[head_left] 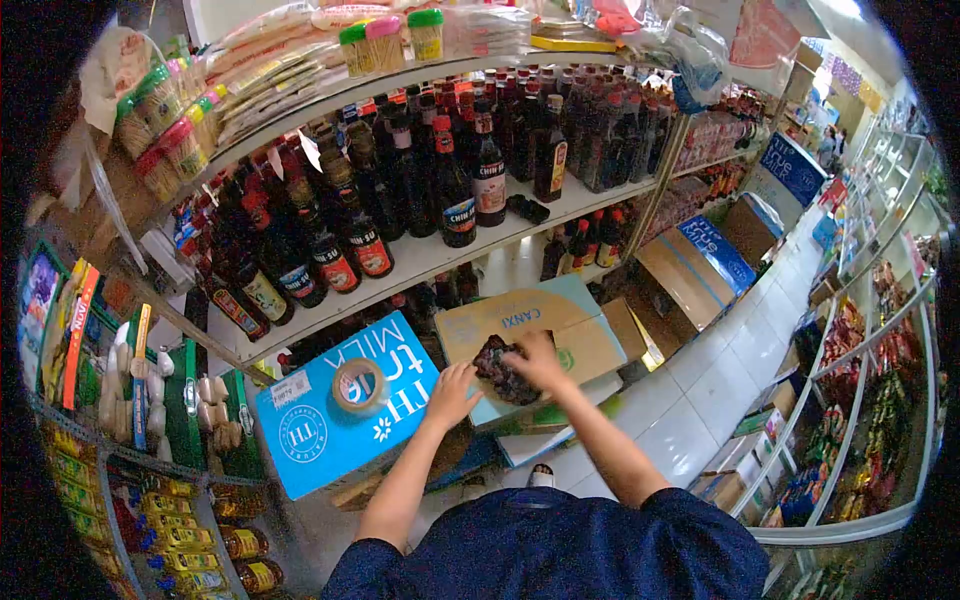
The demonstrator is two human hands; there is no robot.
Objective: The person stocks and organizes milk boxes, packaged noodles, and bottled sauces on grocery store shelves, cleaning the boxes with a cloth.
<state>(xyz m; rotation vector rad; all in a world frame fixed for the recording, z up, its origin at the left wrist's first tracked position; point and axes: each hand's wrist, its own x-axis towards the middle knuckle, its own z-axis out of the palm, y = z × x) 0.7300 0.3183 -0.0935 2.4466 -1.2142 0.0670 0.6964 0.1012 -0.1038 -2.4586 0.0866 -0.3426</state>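
Note:
A dark, mottled crumpled cloth (506, 372) lies on the brown cardboard box (575, 318) printed "CANXI". My right hand (537, 362) is on the cloth, with its fingers bent into the right side of it; they are slightly blurred. Left of the cloth, my left hand (455, 398) rests with fingers stretched out at the right edge of the blue TH true MILK carton (330, 440). It grips nothing that I can see. A roll of tape (358, 386) lies on top of that carton.
Ahead, a shelf (400, 272) carries rows of dark sauce bottles (458, 205). Toothpick jars (382, 45) and packets stand above. More cartons (700, 265) line the tiled aisle (690, 400) to the right. Racks of goods stand on both sides.

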